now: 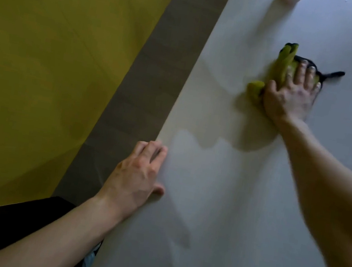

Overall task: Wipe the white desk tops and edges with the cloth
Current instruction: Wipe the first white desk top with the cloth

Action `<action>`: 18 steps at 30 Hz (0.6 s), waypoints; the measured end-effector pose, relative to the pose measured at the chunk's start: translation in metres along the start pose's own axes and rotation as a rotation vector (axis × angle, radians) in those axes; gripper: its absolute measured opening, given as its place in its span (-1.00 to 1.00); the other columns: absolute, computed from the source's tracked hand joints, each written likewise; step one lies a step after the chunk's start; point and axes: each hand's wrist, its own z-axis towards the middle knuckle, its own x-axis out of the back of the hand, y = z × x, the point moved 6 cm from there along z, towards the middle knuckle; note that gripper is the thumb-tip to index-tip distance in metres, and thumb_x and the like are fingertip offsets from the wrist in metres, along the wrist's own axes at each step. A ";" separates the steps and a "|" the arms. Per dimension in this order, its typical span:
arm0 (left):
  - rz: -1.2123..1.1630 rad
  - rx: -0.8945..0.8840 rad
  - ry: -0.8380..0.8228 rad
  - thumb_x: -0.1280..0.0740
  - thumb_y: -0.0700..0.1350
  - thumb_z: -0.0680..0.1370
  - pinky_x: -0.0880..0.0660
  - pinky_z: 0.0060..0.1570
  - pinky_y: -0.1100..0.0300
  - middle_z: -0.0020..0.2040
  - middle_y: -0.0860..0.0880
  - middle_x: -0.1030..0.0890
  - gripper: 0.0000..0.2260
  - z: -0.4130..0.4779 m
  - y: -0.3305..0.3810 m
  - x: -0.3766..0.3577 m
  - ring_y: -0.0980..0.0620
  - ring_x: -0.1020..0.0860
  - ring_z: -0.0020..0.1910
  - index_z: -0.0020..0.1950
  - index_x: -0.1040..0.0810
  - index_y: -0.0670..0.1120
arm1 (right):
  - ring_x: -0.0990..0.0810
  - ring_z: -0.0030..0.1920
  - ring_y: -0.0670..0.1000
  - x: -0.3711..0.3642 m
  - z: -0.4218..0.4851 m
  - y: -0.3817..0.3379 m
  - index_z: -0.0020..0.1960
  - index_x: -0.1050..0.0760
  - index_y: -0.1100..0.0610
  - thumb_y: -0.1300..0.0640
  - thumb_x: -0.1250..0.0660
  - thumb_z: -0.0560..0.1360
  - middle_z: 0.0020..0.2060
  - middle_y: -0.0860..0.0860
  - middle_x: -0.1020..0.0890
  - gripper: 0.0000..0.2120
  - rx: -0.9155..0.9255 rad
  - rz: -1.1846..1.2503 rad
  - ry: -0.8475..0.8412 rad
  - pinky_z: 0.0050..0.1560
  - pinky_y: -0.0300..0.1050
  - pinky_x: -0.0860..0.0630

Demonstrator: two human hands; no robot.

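Cloth [283, 66] pinned under right hand [290, 97], fingers spread, pressing down; long fold running away along thumb side. Left hand [140, 171] well apart, loosely bent, resting at desk [227, 212] edge.

Indoor room, office or home unclear, broad smooth white table [227, 212], grey wood-grain floor strip [137, 80], mustard-yellow floor area [57, 43].

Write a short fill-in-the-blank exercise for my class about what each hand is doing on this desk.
1. The right hand presses the ____ flat on the desk.
2. The left hand rests at the desk's ____.
3. The desk top is ____ in colour.
Missing words: cloth; edge; white.
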 end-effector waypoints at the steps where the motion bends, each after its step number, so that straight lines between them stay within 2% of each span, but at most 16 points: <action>1: -0.004 0.002 -0.013 -0.67 0.13 0.38 -0.60 0.32 -0.03 0.48 -0.09 -0.43 -0.11 0.000 0.000 -0.001 -0.14 -0.42 0.46 0.60 -0.43 -0.19 | 0.08 0.76 0.17 -0.004 -0.015 -0.022 0.76 -0.13 -0.03 -0.27 0.05 0.54 0.77 0.13 0.00 -0.18 0.054 -0.016 0.017 0.70 0.35 0.15; 3: -0.005 0.016 -0.040 -0.67 0.14 0.38 -0.59 0.31 -0.02 0.46 -0.07 -0.42 -0.14 0.001 0.000 0.001 -0.12 -0.41 0.44 0.57 -0.45 -0.16 | 0.09 0.76 0.17 -0.025 -0.063 -0.100 0.76 -0.09 -0.12 -0.27 0.01 0.58 0.77 0.10 0.01 -0.24 0.405 -0.050 -0.033 0.71 0.35 0.16; 5: 0.026 0.023 -0.062 -0.71 0.13 0.33 -0.65 0.23 -0.08 0.40 -0.10 -0.45 -0.19 0.003 0.003 0.003 -0.16 -0.45 0.38 0.47 -0.54 -0.16 | 0.07 0.76 0.14 -0.043 -0.114 -0.168 0.73 -0.19 -0.18 -0.28 0.01 0.61 0.77 0.04 -0.05 -0.30 0.812 -0.064 -0.149 0.72 0.32 0.13; 6: 0.045 0.026 -0.058 -0.72 0.12 0.31 -0.67 0.19 -0.13 0.38 -0.11 -0.46 -0.19 0.003 0.004 0.004 -0.18 -0.47 0.35 0.45 -0.56 -0.18 | 0.05 0.76 0.13 -0.044 -0.126 -0.180 0.71 -0.25 -0.18 -0.28 0.01 0.62 0.76 0.03 -0.08 -0.33 0.918 -0.052 -0.174 0.73 0.30 0.12; 7: 0.054 0.027 -0.054 -0.72 0.12 0.31 -0.67 0.17 -0.15 0.37 -0.12 -0.46 -0.18 0.003 0.004 0.004 -0.19 -0.47 0.34 0.45 -0.55 -0.19 | 0.04 0.76 0.12 -0.042 -0.121 -0.170 0.70 -0.28 -0.16 -0.27 -0.01 0.63 0.76 0.02 -0.09 -0.34 0.928 -0.017 -0.177 0.73 0.27 0.11; 8: 0.060 0.027 -0.054 -0.72 0.12 0.32 -0.67 0.18 -0.14 0.38 -0.10 -0.45 -0.17 0.003 0.005 0.004 -0.18 -0.46 0.33 0.47 -0.53 -0.19 | 0.05 0.76 0.10 -0.037 -0.106 -0.142 0.71 -0.26 -0.16 -0.27 -0.03 0.63 0.76 0.01 -0.08 -0.34 0.848 0.020 -0.151 0.74 0.24 0.10; 9: 0.065 0.021 -0.049 -0.71 0.12 0.33 -0.67 0.18 -0.13 0.38 -0.08 -0.44 -0.16 0.003 0.005 0.004 -0.17 -0.46 0.32 0.49 -0.50 -0.18 | 0.05 0.76 0.09 -0.031 -0.086 -0.102 0.72 -0.23 -0.15 -0.27 -0.03 0.61 0.77 0.01 -0.06 -0.31 0.694 0.050 -0.108 0.74 0.22 0.08; 12: 0.055 -0.003 0.003 -0.73 0.11 0.31 -0.68 0.16 -0.12 0.35 -0.05 -0.41 -0.14 0.003 0.006 0.004 -0.16 -0.45 0.29 0.49 -0.50 -0.19 | 0.03 0.76 0.11 0.002 -0.035 0.062 0.73 -0.20 -0.12 -0.32 0.03 0.52 0.77 0.05 -0.05 -0.19 0.089 0.044 0.041 0.73 0.22 0.05; 14: 0.024 0.003 0.018 -0.73 0.09 0.31 -0.65 0.19 -0.13 0.38 -0.08 -0.43 -0.12 0.002 0.004 0.000 -0.18 -0.45 0.33 0.52 -0.50 -0.20 | 0.07 0.76 0.13 0.014 -0.036 0.120 0.76 -0.13 -0.08 -0.33 0.10 0.50 0.77 0.08 0.01 -0.14 -0.168 0.026 0.050 0.72 0.27 0.07; 15: 0.015 0.016 0.018 -0.72 0.09 0.33 -0.63 0.22 -0.14 0.41 -0.09 -0.43 -0.12 0.002 0.002 0.000 -0.19 -0.44 0.36 0.54 -0.49 -0.20 | 0.09 0.76 0.14 0.012 -0.047 0.111 0.76 -0.11 -0.07 -0.32 0.10 0.50 0.77 0.10 0.03 -0.14 -0.210 0.029 0.045 0.71 0.30 0.07; 16: 0.008 0.030 0.011 -0.72 0.08 0.35 -0.61 0.26 -0.15 0.43 -0.10 -0.44 -0.12 0.002 0.000 -0.001 -0.20 -0.43 0.39 0.56 -0.48 -0.21 | 0.09 0.76 0.16 0.006 -0.065 0.080 0.76 -0.12 -0.07 -0.31 0.06 0.51 0.77 0.12 0.03 -0.15 -0.169 0.023 0.057 0.71 0.32 0.08; 18: -0.010 0.053 -0.008 -0.71 0.06 0.37 -0.57 0.34 -0.17 0.45 -0.13 -0.45 -0.13 0.000 -0.002 -0.002 -0.21 -0.43 0.43 0.57 -0.47 -0.21 | 0.10 0.76 0.17 -0.017 -0.116 -0.020 0.76 -0.11 -0.10 -0.29 -0.04 0.55 0.77 0.13 0.04 -0.20 0.145 -0.015 0.030 0.71 0.33 0.10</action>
